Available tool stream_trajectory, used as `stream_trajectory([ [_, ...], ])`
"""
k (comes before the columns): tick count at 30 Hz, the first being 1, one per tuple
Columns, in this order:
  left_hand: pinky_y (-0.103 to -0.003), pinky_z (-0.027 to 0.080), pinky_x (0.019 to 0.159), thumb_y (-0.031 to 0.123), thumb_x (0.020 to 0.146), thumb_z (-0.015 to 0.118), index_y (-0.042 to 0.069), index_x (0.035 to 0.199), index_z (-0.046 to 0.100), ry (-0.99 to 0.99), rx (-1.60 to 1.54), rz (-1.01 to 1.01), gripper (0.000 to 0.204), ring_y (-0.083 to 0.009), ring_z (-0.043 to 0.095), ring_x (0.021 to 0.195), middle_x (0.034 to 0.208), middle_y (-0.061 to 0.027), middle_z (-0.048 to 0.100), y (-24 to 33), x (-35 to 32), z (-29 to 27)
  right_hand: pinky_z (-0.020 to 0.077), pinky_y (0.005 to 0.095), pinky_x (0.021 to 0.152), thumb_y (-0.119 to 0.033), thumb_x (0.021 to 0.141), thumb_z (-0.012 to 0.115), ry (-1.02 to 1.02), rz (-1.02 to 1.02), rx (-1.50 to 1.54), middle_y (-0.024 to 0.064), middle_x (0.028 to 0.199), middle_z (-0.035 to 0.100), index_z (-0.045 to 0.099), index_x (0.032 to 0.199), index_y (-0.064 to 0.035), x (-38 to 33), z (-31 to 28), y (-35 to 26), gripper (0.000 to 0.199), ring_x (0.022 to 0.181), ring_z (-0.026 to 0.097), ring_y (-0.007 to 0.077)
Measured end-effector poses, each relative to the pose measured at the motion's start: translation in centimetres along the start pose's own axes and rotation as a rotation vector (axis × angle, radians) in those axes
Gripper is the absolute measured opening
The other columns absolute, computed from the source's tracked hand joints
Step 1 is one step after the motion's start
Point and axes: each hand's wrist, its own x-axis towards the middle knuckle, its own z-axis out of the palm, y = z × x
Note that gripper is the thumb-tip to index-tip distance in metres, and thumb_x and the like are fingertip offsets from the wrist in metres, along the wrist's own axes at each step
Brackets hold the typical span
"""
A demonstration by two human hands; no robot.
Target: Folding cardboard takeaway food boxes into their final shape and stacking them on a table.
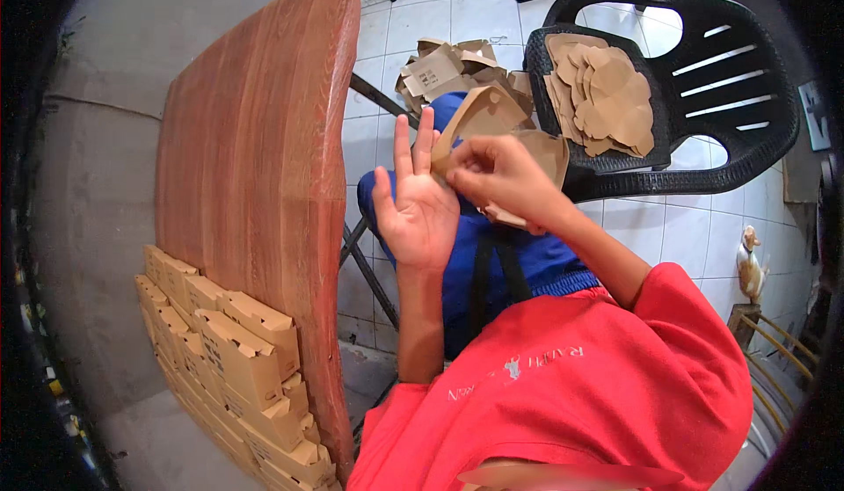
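Observation:
A partly folded brown cardboard box [484, 115] is above my lap, its panels standing up at angles. My right hand [505, 179] pinches the box's near edge, thumb and fingers together. Beside it on the left, my left hand [422, 214] is open, palm up and fingers stretched out, its fingertips close to the box's left side. Whether the left hand's inner fingers touch the cardboard is hidden behind the right hand.
A black plastic chair [734, 95] at the right bears a stack of flat cardboard blanks [602, 95]. More cardboard boxes [435, 73] lie on the tiled floor. Folded boxes [237, 350] stand in rows by the wooden table [255, 130]. A cat [750, 267] is at far right.

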Motion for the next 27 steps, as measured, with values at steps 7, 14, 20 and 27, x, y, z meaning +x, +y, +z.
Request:
stream_trajectory([
  [7, -0.049, 0.022, 0.119, 0.042, 0.08, 0.076, 0.008, 0.157, 0.003, -0.071, 1.315, 0.071, 0.111, -0.0339, 0.021, 0.147, 0.162, -0.0195, 0.01, -2.8, -0.7, -3.5, 0.0483, 0.0246, 0.068, -0.015, 0.089, 0.063, 0.166, -0.073, 0.08, 0.0045, 0.083, 0.064, 0.064, 0.097, 0.0044, 2.1, -2.0, 0.3, 0.021, 0.077, 0.059, 0.0077],
  [14, -0.049, 0.024, 0.118, 0.029, 0.064, 0.091, 0.001, 0.154, -0.001, -0.035, 1.793, 0.377, 0.131, -0.0444, 0.021, 0.145, 0.156, -0.0288, 0.012, -6.3, -2.0, -3.5, 0.0487, 0.0233, 0.069, -0.017, 0.091, 0.067, 0.2, 0.017, 0.546, 0.0041, 0.089, 0.065, 0.064, 0.104, 0.0016, 3.4, -1.7, -1.8, 0.023, 0.078, 0.06, 0.008],
  [20, -0.049, 0.029, 0.115, 0.02, 0.065, 0.087, 0.0, 0.153, 0.01, 0.143, 1.69, 0.436, 0.119, -0.0434, 0.033, 0.137, 0.15, -0.0282, 0.026, -6.0, -2.1, -3.2, 0.0508, 0.0236, 0.074, -0.021, 0.092, 0.069, 0.016, 0.012, 0.49, 0.0042, 0.094, 0.066, 0.064, 0.112, 0.0011, 2.8, -1.9, -2.7, 0.03, 0.084, 0.061, 0.0086],
  [27, -0.039, 0.033, 0.112, 0.001, 0.075, 0.065, 0.004, 0.154, 0.015, 0.165, 1.082, 0.288, 0.094, -0.0287, 0.039, 0.133, 0.148, -0.0169, 0.032, -5.4, -2.0, -3.8, 0.0527, 0.028, 0.081, -0.021, 0.095, 0.064, -0.048, -0.126, -0.036, 0.0097, 0.101, 0.07, 0.063, 0.118, 0.0042, 0.7, -3.4, -1.8, 0.034, 0.093, 0.065, 0.0129],
])
